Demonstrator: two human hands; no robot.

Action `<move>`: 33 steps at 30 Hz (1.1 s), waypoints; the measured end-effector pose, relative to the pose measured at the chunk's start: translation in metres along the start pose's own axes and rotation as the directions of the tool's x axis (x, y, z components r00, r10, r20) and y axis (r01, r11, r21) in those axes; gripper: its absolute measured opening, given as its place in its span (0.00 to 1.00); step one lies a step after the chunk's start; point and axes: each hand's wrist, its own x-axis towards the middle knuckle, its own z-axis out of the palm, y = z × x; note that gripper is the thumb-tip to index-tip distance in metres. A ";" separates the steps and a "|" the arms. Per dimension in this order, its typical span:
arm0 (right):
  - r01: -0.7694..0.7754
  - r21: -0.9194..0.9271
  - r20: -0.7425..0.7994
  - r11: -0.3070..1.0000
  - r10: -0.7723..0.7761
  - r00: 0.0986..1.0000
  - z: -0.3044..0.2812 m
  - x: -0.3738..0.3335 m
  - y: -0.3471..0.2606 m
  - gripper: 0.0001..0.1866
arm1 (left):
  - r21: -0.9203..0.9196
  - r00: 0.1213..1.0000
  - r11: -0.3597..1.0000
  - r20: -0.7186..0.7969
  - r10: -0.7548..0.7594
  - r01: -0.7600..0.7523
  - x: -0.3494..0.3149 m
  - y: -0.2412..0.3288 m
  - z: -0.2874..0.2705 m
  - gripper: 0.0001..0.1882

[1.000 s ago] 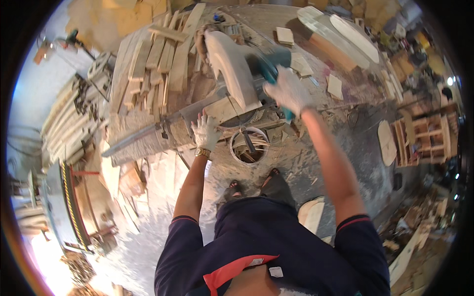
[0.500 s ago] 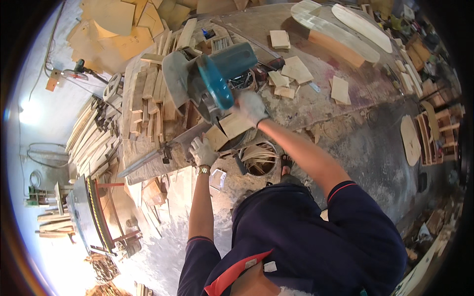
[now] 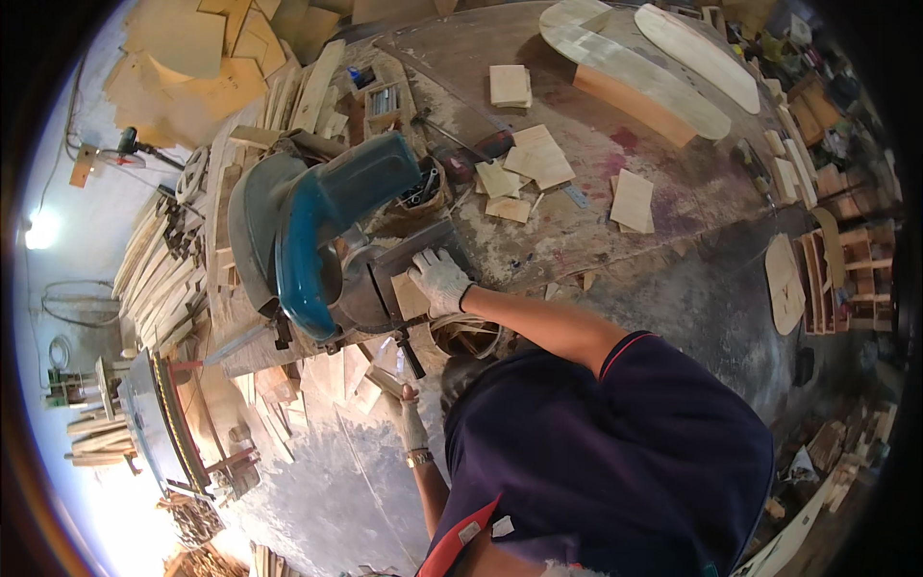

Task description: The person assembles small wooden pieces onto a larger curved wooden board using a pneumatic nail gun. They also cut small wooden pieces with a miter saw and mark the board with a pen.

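A teal and grey mitre saw (image 3: 306,255) stands on the bench, its head raised at the left of its metal table. My gloved right hand (image 3: 439,281) rests by the saw's fence, fingers over the edge, holding a pale wooden block (image 3: 411,297) on the saw table. My gloved left hand (image 3: 413,429) is low in front of my body, off the bench, thumb up. It appears closed round a short wooden piece (image 3: 386,381), whose edge shows beyond the thumb; most of its fingers are hidden.
A bucket of offcuts (image 3: 467,338) stands below the saw. Thin wooden pieces (image 3: 540,157) and curved boards (image 3: 646,101) lie on the bench. Long wood strips (image 3: 163,260) are stacked at left. A metal-topped machine (image 3: 159,418) stands at lower left.
My right hand has left the saw handle and come down to the wooden block. The saw head has risen. My left hand has drawn back from the saw table toward my body.
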 end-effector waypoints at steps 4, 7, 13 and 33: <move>-0.229 0.409 0.125 0.883 0.194 0.973 -0.002 -0.032 0.003 0.50 | -0.275 0.939 0.961 0.334 0.079 0.017 0.014 -0.017 0.017 0.37; -0.357 0.754 0.269 0.552 0.236 0.934 -0.005 -0.061 0.008 0.53 | -0.262 0.941 0.946 0.322 -0.102 0.192 0.040 -0.005 0.068 0.37; -0.344 0.902 0.156 0.259 0.548 0.822 -0.004 -0.137 -0.008 0.41 | -0.061 0.708 0.972 0.695 -0.121 0.226 0.017 0.067 0.157 0.33; -0.932 0.342 0.092 0.122 0.982 0.162 -0.022 -0.210 0.336 0.50 | -0.267 0.791 0.912 0.605 -0.093 0.311 0.029 0.111 0.351 0.33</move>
